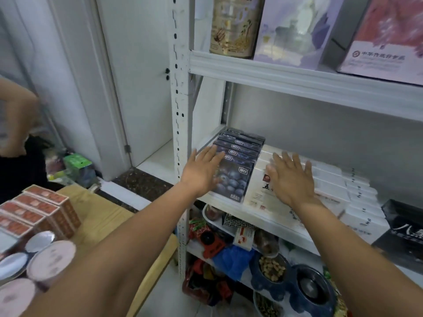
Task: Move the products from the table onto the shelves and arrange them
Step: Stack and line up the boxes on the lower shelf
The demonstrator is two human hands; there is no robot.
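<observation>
A row of dark blueberry boxes [238,177] stands on the middle shelf [270,225] at its left end. My left hand [201,170] is flat and open against the left side of the front box, holding nothing. My right hand [290,177] is open with fingers spread over the white boxes [332,186] beside them. On the table [103,216] at lower left lie several red-orange boxes [39,209] and round pink-lidded tins [51,259].
The upper shelf holds a tall gold tin [233,26] and large flat gift boxes [297,30]. A black box [402,234] sits at the middle shelf's right. The bottom shelf is crowded with snacks and bowls [272,268]. Another person's arm [16,115] shows at far left.
</observation>
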